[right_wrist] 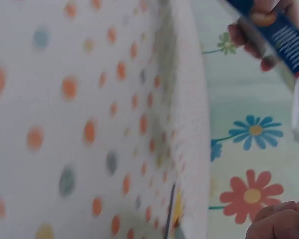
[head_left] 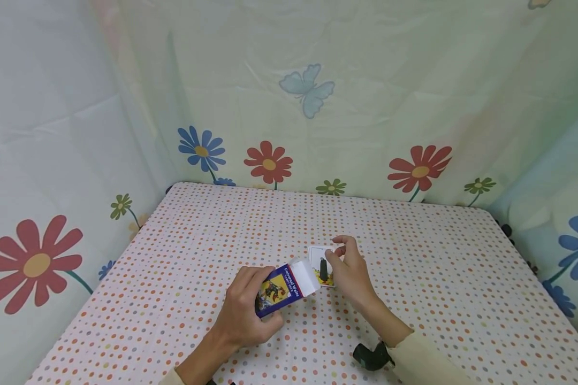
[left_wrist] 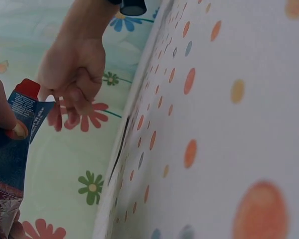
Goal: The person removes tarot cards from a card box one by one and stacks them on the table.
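Observation:
My left hand (head_left: pixel 245 307) grips a blue tarot deck box (head_left: pixel 276 291) with a picture on its front, fingers along one side and thumb along the other. The box is tilted, and its white flap (head_left: pixel 305 277) stands open at the end toward the right hand. A small stack of cards (head_left: pixel 323 267) lies on the table just past the flap, the top card showing a dark figure over yellow. My right hand (head_left: pixel 351 270) hovers over the cards' right side, fingers loosely bent; in the right wrist view it is apart from the cards (right_wrist: pixel 177 211).
A white cloth with coloured dots (head_left: pixel 212 230) covers the table. Flower-printed curtains (head_left: pixel 356 117) hang behind it and at both sides. A black wrist camera (head_left: pixel 371 356) is strapped at the right wrist, near the tabletop.

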Available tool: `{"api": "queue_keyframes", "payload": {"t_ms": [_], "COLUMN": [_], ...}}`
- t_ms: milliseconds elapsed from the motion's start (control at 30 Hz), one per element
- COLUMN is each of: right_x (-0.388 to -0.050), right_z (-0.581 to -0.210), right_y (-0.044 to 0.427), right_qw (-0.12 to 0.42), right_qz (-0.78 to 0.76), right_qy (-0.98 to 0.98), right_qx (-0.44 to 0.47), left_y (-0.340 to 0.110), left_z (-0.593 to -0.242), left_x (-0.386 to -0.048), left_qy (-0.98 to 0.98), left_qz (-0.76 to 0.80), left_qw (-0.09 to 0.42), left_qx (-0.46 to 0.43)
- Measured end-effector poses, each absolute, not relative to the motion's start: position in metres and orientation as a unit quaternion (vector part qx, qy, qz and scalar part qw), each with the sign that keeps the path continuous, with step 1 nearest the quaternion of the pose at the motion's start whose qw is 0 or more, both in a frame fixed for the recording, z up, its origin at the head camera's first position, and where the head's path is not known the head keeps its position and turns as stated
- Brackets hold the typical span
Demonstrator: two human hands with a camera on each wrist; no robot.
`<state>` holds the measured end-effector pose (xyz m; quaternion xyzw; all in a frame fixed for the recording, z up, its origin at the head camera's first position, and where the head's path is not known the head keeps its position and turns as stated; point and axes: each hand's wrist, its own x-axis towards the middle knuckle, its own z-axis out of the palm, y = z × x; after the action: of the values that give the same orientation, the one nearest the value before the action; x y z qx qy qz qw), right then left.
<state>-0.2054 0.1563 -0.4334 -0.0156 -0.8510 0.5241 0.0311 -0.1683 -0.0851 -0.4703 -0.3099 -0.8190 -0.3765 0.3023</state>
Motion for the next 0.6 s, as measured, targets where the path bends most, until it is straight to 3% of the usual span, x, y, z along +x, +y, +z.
{"api": "queue_keyframes", "payload": {"t_ms": [600], "right_x": [-0.173], "right_z": [-0.41], "right_y": [0.144], "right_qw": [-0.012], "right_qz": [0.65], "right_qy": [-0.76], "right_qx": [-0.007], "left_y": [-0.085], "left_z": [-0.47], "left_x": [-0.168], "left_qy": [-0.819], "left_qz": [-0.379], "left_qw": [0.3], "left_qx": [-0.308]}}
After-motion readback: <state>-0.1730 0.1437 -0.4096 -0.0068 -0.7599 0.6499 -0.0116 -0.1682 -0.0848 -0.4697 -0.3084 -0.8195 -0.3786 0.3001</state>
